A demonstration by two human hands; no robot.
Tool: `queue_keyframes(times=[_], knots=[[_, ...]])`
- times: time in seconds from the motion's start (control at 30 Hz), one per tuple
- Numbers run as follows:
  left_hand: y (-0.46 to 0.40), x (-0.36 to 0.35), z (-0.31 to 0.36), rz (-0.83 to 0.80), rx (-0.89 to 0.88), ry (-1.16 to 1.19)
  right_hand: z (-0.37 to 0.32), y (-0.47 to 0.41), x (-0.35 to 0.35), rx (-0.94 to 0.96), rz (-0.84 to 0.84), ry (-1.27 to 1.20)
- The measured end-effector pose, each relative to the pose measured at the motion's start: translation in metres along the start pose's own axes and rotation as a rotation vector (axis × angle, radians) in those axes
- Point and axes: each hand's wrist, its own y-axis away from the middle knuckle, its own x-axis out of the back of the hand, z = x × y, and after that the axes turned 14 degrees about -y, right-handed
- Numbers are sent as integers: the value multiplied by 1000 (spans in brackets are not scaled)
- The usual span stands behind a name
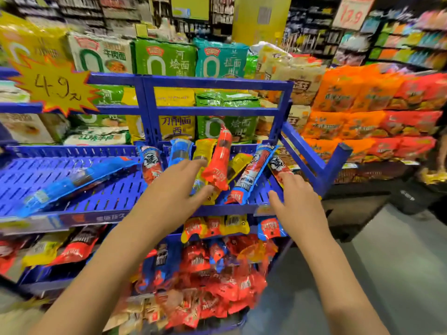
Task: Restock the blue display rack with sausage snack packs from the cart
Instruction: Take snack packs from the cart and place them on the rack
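Red film is what the left hand [180,183] meets first: its fingers are stretched out, not curled, with the thumb tip against the lower end of a red sausage pack [217,163] that stands tilted on the upper shelf [72,187] of the blue display rack [217,82]. Whether the pack is actually pinched cannot be told; the hand is judged released. The right hand [296,201] is likewise spread flat, its fingertips laid on a blue-and-red pack [280,166] at the shelf's right end, nothing being clasped.

Between the hands a blue pack [251,175] leans diagonally, with yellow packs [205,151] behind the red one and another blue pack [179,152] upright further back. To the left a long blue pack [72,182] lies flat on the perforated shelf, well apart from the cluster. Below, a lower tier [212,269] is heaped with red and blue packs. The cart is not identified with certainty.

These packs are judged light, slender and fairly stiff along their length, with slick, glossy film that could slide. A grasp around the middle, or a pinch at the flat sealed end, is advised. Noodle bags [164,59] are stacked behind the rack.
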Motion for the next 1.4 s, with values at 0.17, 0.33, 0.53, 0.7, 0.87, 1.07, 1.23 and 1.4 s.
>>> queue_keyframes(times=[0.17,0.33,0.53,0.7,0.87,1.07,1.23,1.4], knots=[[-25,-8,-5,-60,22,-55,8,-31,-10,-89,-43,158],[-54,-22,-13,-133,34,-138,14,-44,-15,-147,-18,253],[-63,-33,-31,-169,66,-267,12,-57,-13,-249,-53,224],[-63,-35,-38,-177,46,-261,10,-63,-17,-367,-116,-83],[-72,-34,-38,-161,67,-305,13,-66,-8,-435,-131,-241],[-99,-34,-30,-288,147,-442,10,-50,16,-363,-57,-145],[-109,-42,-26,-308,129,-466,3,-35,37,-369,-17,-233],[-110,-49,-18,-130,158,-371,-4,-27,46,-334,-24,-351]])
